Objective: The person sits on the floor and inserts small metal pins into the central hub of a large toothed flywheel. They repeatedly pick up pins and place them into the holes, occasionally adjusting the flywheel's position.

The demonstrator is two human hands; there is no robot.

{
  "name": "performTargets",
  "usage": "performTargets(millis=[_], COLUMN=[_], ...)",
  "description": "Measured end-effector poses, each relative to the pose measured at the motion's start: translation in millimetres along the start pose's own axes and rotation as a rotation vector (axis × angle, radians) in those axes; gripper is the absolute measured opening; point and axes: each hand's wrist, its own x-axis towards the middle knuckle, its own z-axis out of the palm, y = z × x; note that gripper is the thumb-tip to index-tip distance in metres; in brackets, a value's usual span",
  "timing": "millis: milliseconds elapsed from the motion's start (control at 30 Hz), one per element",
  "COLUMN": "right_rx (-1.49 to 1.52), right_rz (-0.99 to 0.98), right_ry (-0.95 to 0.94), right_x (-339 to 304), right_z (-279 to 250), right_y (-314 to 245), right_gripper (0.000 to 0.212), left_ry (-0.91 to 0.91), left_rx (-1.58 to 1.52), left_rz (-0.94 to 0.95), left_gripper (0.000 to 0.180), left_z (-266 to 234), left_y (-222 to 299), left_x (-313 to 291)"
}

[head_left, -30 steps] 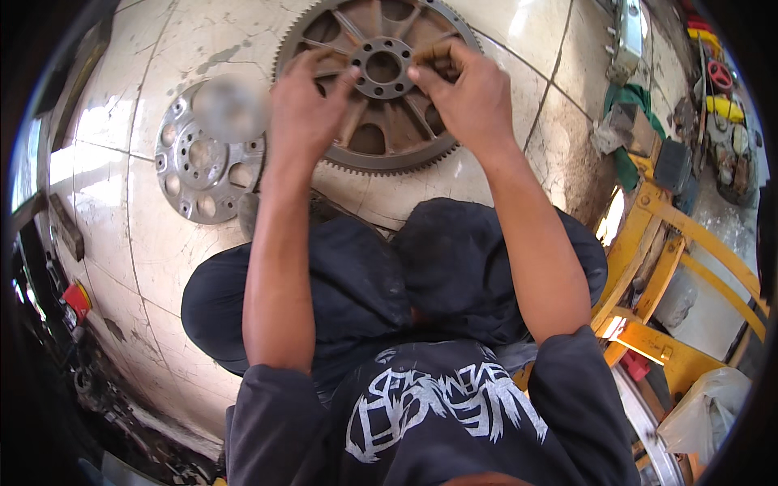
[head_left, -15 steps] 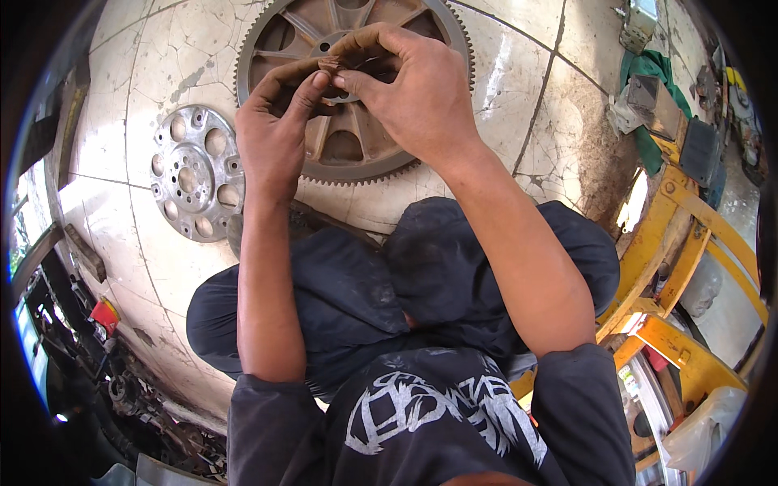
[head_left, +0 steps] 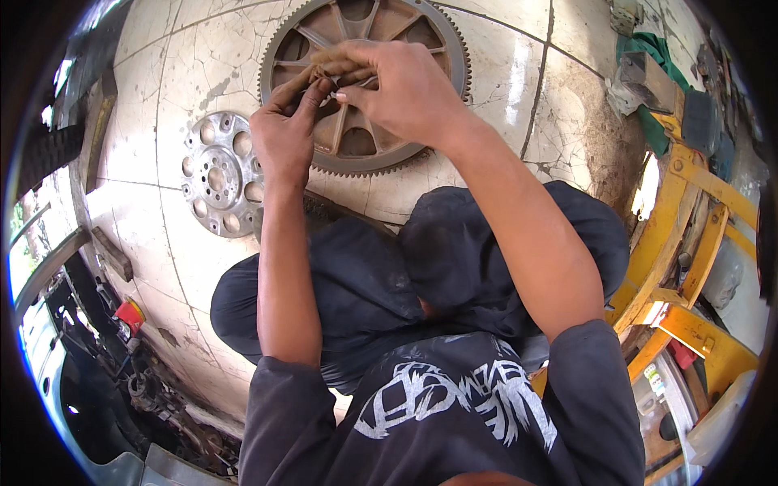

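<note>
Over a large rusty flywheel (head_left: 340,155) with a toothed rim, both hands meet fingertip to fingertip. The thumb and fingers of my left hand (head_left: 285,138) are pinched together. My right hand (head_left: 413,95) is curled in from the other side, its thumb and fingers closed at the same spot. Something small and dark seems to be between the fingertips, but the fingers hide most of it and its kind does not show. On the floor beside my left wrist lies a silver metal disc (head_left: 231,194) with round holes, partly covered by the wrist.
My bent legs (head_left: 348,275) are close below the hands. A yellow metal frame (head_left: 648,259) stands at the right, with boxes and a green cloth (head_left: 648,49) beyond it. Dark machine parts (head_left: 150,389) crowd the lower left. A short bar (head_left: 112,253) lies on the tiled floor (head_left: 146,146).
The whole scene has shifted somewhat to the right in the picture as the view turned. Both hands stay together over the flywheel, with the right fingers now reaching further across the left fingertips.
</note>
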Motion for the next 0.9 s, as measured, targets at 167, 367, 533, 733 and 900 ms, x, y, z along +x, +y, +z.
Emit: performTargets(millis=[167,367,533,733,900], right_rx=[0.089,0.237,0.188,0.235,0.105], right_rz=[-0.067,-0.012,-0.084,-0.028,-0.12], right_ry=[0.339,0.689,0.607,0.602,0.651], right_x=[20.7,30.3,27.6,27.4,28.2], right_z=[-39.4,-62.0,-54.4,-52.2,-38.0], right_y=[-12.6,-9.9,-15.5,-15.6,-4.5], right_gripper=[0.022,0.021,0.02,0.02,0.018], left_ry=[0.076,0.0,-0.012,-0.021,-0.034], left_rx=[0.322,0.588,0.585,0.585,0.556], left_rz=[0.201,0.479,0.438,0.523,0.44], left_gripper=[0.025,0.031,0.03,0.027,0.02], left_z=[6.4,30.7,40.7,40.2,43.4], left_y=[-14.0,-28.0,-35.6,-38.9,-33.7], left_x=[-1.2,-12.6,-21.5,-20.8,-23.5])
